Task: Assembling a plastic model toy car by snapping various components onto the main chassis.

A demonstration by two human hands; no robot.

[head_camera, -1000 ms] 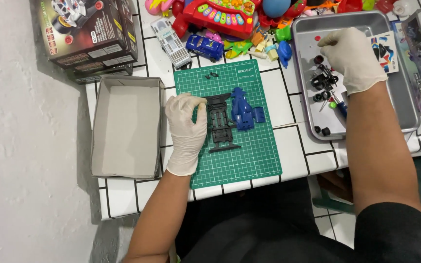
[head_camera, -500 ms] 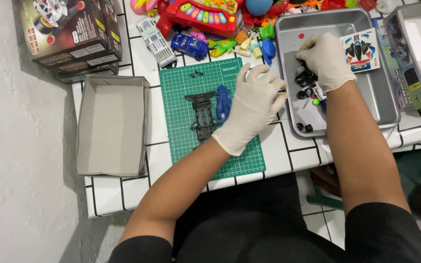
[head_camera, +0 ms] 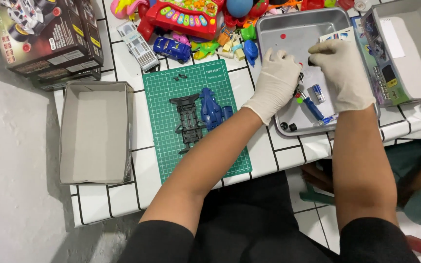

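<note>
My left hand point(head_camera: 276, 80), in a white glove, reaches across into the metal tray point(head_camera: 293, 22) and rests on a cluster of small black parts point(head_camera: 300, 77); what its fingertips hold is hidden. Beside it over the tray, my gloved right hand point(head_camera: 342, 73) pinches a small black part point(head_camera: 311, 61) between thumb and forefinger. A blue screwdriver point(head_camera: 313, 108), a small silver cylinder point(head_camera: 317, 92) and two black wheels point(head_camera: 288, 126) lie in the tray below the hands. On the green cutting mat point(head_camera: 171, 156) sit a black car chassis point(head_camera: 187, 119) and a blue car body point(head_camera: 211, 108), untouched.
An open cardboard box lid point(head_camera: 96, 131) lies left of the mat. Printed kit boxes point(head_camera: 45, 34) are stacked at top left. A red toy keyboard point(head_camera: 186, 14), a blue toy car point(head_camera: 171, 48) and a white toy bus point(head_camera: 140, 46) crowd the back. Another open box point(head_camera: 405, 48) stands at the right.
My left hand left the chassis on the mat and moved right into the tray. My right hand stayed over the tray and shifted slightly toward its back.
</note>
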